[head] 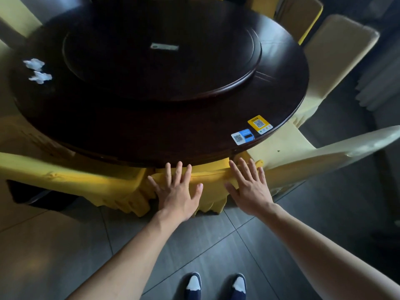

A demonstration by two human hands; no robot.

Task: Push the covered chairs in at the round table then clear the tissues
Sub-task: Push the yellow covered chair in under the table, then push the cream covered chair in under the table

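Dim, soft, fisheye-bent edges.

The round dark wooden table point(134, 126) carries a raised turntable point(164, 68) in its middle. Two crumpled white tissues point(37, 71) lie near its left edge, and two QR-code stickers point(251, 131) sit at the near right rim.

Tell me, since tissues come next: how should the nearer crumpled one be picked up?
Pinch the nearer tissue from above at its raised crumpled middle. It lies loose on the table near the far left edge, apart from the other tissue, so the left hand probably suits best.
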